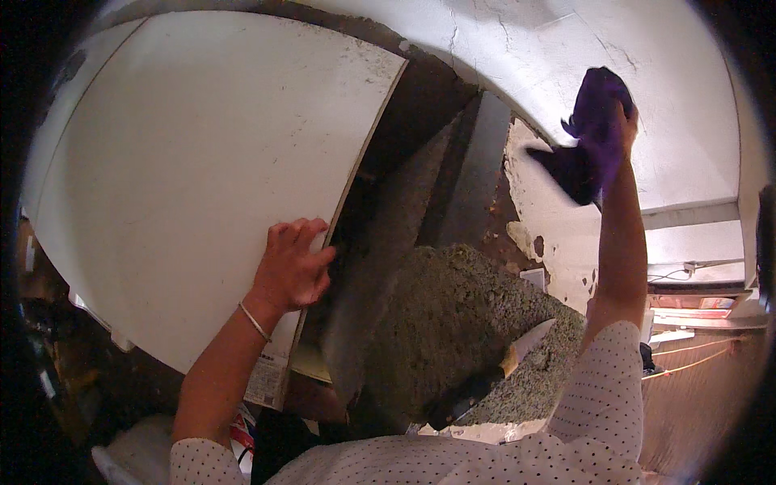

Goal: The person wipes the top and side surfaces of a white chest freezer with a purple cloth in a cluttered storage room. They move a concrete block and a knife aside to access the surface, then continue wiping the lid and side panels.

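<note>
A large white panel with specks of dirt near its edge fills the left side. My left hand rests at the panel's right edge with bent fingers, a bracelet on the wrist; the thumb side is over the dark gap. At the upper right my right hand is closed around a dark purple cloth, which hangs down in front of the cracked white wall. The cloth is blurred, and it hides part of the fingers. Whether it touches the wall I cannot tell.
Below the gap lies a rough stone-like surface, with a knife-like object on or above it. Peeling plaster borders the gap. Cables run along the wall at right. A white bag-like thing sits at lower left.
</note>
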`<state>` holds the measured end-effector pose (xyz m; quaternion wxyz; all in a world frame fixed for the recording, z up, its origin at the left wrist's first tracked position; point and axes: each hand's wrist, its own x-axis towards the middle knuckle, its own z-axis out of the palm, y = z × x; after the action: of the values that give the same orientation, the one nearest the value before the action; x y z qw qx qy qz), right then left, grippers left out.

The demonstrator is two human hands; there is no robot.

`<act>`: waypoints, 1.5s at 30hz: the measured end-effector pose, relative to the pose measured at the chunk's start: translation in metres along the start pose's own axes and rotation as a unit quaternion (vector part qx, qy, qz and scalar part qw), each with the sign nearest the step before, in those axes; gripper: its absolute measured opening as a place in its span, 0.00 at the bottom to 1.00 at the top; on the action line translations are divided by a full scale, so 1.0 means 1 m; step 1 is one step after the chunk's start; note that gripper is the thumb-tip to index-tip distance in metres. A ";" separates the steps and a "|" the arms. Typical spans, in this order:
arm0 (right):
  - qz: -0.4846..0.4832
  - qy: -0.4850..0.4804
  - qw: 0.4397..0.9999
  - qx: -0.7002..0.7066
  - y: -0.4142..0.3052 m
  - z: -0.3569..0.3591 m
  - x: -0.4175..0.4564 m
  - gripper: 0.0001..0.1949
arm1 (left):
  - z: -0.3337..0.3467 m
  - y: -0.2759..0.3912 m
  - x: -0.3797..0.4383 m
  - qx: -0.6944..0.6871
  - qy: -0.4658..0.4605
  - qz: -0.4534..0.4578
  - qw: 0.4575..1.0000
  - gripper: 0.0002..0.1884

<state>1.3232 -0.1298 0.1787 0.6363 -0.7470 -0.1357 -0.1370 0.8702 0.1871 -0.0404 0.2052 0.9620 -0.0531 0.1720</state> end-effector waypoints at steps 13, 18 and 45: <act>-0.157 -0.337 0.623 -0.688 0.122 0.084 -0.049 0.27 | 0.001 0.005 0.005 0.016 -0.022 0.017 0.999 0.19; -0.345 -0.463 0.607 -0.546 0.062 0.059 -0.157 0.24 | 0.003 -0.002 -0.003 0.044 -0.003 0.023 0.999 0.17; -0.230 -0.499 0.562 -0.618 0.050 0.035 -0.188 0.18 | 0.011 -0.009 -0.014 0.051 -0.004 0.008 0.999 0.16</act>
<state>1.1692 -0.1082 0.0565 -0.2032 -0.8505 -0.4807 0.0656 0.8617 0.1909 -0.0580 0.1546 0.9714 -0.0529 0.1723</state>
